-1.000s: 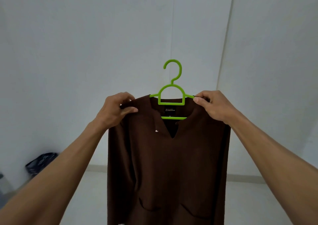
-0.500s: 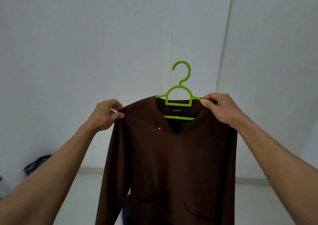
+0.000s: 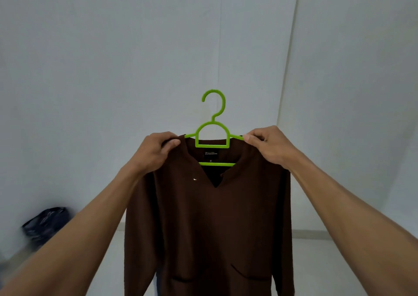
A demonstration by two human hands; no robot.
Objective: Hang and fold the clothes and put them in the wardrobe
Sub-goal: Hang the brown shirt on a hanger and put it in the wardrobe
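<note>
The brown top [image 3: 210, 216] already sits on the green hanger [image 3: 212, 142]; the left hand [image 3: 156, 152] and right hand [image 3: 269, 146] pinch its shoulders just beside the hook. No wardrobe shows; hanging remains.

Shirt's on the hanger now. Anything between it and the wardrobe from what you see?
No wardrobe is in view, so I cannot judge that path. Both the left hand and right hand grip the shirt on the hanger; only bare wall lies ahead.
</note>
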